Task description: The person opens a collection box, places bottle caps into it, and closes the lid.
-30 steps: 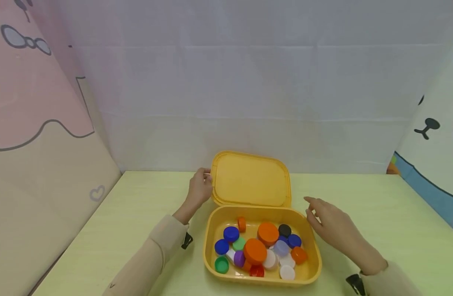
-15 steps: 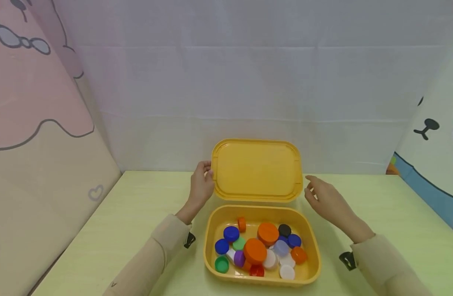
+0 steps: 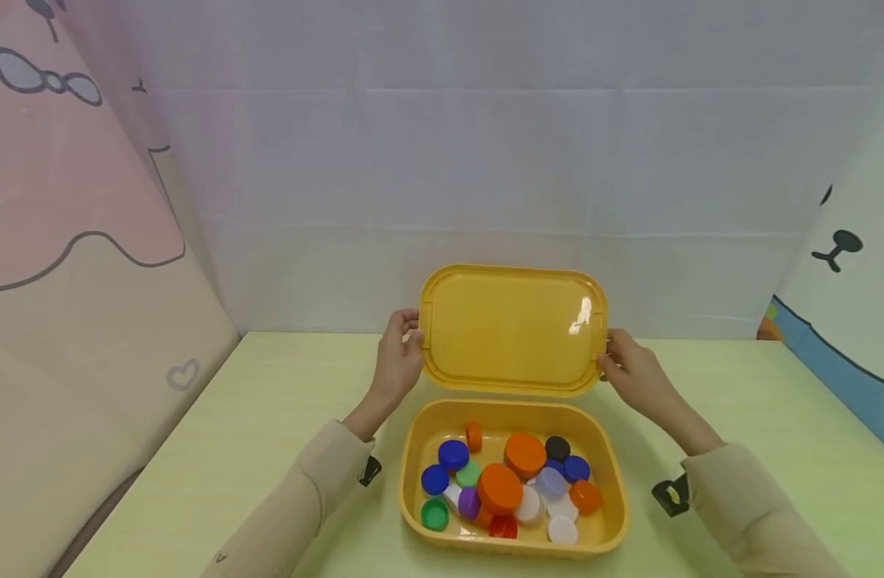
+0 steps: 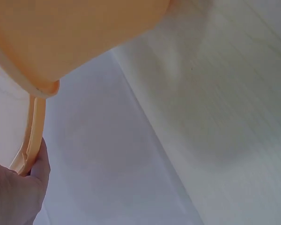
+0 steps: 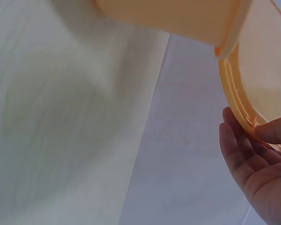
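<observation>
A yellow rectangular lid (image 3: 514, 329) with rounded corners is held up, tilted, just behind a yellow box (image 3: 407, 474). My left hand (image 3: 398, 357) grips the lid's left edge, thumb toward me. At the opposite short edge, my right hand (image 3: 638, 377) pinches the lid between thumb and fingers, which the right wrist view shows on the rim (image 5: 239, 103). Inside the box lie several bottle caps: large orange caps (image 3: 500, 489), blue ones (image 3: 454, 455), a green cap (image 3: 435, 514), a purple cap (image 3: 469, 503), a black cap (image 3: 557, 448) and white ones (image 3: 562, 530).
The box stands on a pale yellow-green table (image 3: 304, 377). Behind the table's back edge hangs a plain whitish cloth (image 3: 485, 160). Printed cartoon cloths flank it, a pink and cream one (image 3: 73, 185) at left and a white bear one (image 3: 853, 321) at right.
The lid has risen and shifted right, coming level and apart from the box's back rim. My right hand has moved up to it and taken hold of its right edge.
</observation>
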Action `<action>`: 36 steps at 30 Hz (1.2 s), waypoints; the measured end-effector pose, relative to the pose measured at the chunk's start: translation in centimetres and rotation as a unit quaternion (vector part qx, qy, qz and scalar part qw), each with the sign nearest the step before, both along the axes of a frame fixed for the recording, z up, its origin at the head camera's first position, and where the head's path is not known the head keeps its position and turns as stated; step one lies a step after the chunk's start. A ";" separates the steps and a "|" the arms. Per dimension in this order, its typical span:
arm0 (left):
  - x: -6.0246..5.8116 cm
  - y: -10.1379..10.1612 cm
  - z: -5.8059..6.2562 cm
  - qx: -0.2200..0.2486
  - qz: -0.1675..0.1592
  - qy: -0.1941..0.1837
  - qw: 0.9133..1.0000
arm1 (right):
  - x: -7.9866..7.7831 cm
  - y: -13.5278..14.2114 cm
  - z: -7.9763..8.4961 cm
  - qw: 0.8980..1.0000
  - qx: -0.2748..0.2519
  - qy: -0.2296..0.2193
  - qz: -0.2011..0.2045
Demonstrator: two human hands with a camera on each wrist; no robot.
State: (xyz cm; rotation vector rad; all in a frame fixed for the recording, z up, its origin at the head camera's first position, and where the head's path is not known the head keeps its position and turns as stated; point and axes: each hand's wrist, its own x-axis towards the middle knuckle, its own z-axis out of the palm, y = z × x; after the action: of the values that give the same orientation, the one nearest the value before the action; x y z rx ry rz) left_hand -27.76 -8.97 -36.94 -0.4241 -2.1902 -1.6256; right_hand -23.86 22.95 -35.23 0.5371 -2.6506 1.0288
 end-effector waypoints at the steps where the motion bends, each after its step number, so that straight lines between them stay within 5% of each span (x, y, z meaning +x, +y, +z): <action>1: 0.0 -0.1 -0.1 0.008 -0.009 0.000 1.000 | 0.1 0.0 0.0 1.000 -0.007 0.000 0.005; 14: 1.4 -2.2 -0.6 0.001 -0.077 -0.008 0.997 | 1.8 -0.1 -0.4 0.996 -0.029 0.064 0.058; 22: 2.7 -3.8 -0.6 -0.036 -0.140 0.028 0.989 | 3.0 0.0 -0.6 0.990 -0.029 0.115 0.082; 28: 3.9 -5.1 -0.8 -0.117 -0.171 0.073 0.976 | 4.1 0.3 -0.7 0.984 -0.017 0.141 0.106; 36: 5.8 -6.6 -1.2 -0.214 -0.215 0.133 0.944 | 5.7 1.0 -0.9 0.978 0.028 0.156 0.135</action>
State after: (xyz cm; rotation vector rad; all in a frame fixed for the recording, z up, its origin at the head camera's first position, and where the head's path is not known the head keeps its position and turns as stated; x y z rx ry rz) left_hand -21.96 -15.60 -38.13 -1.2426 -2.3338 -1.1648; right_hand -18.19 23.92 -36.16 1.0046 -2.3773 0.8563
